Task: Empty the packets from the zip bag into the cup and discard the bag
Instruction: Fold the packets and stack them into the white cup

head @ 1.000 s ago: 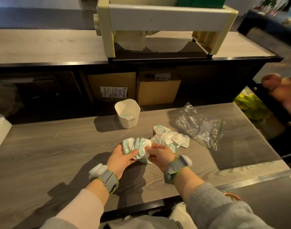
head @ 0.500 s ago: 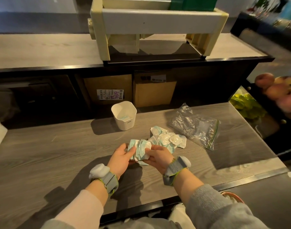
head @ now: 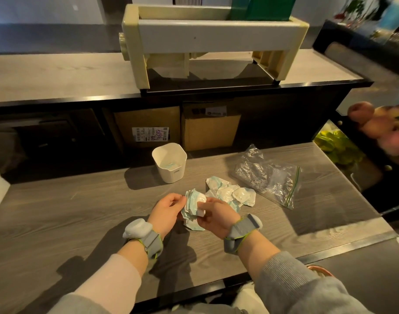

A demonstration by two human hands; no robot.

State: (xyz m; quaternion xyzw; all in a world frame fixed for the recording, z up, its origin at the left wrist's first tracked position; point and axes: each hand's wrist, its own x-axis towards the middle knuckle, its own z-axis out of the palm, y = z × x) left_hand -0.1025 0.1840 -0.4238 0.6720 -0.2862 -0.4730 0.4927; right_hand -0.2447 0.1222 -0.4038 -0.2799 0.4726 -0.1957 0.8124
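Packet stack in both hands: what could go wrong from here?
1. The hands, left and right, pinch a loose, uneven packet stack; some could slip out on the way to the cup.
2. The cup looks narrow and light, so a full stack may jam at the rim or tip it.
3. Loose packets on the table and the zip bag could be forgotten.

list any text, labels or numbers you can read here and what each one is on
Small grey mark on the white cup, near its base: too small to read.
White shipping label on the left cardboard box: printed lines too blurred; purple handwriting over it, not legible.
White label on the right cardboard box: too blurred to read.
Packets and zip bag: no readable print.
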